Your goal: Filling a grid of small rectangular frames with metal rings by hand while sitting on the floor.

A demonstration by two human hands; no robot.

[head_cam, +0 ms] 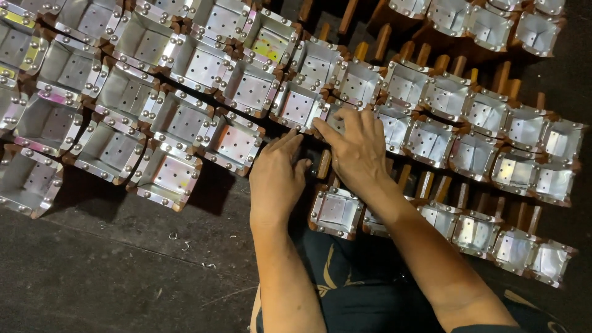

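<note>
A dark, scuffed floor (111, 271) fills the head view, with a few small metal rings scattered on its bare near-left part. Rows of square, riveted sheet-metal cups (179, 120) on wooden frames run slantwise across the far half, from the far-left corner toward the right edge; upright wooden pegs (382, 42) stand between the rows at the far middle.

Both forearms reach away from the near edge, over a dark patterned cloth (345, 277) on the person's lap. The left hand (276, 176) lies palm down with the wrist straight, fingers close together and stretched forward, their tips at the gap just beside a cup (233, 143) at the end of one row. The right hand (356, 151) angles in toward the left from the right, fingers bent and slightly spread, the tips pressing on the rim of a small cup (336, 120) in the middle row. Whether they actually pinch it cannot be told. Another cup (336, 213) sits just below the two wrists.
</note>
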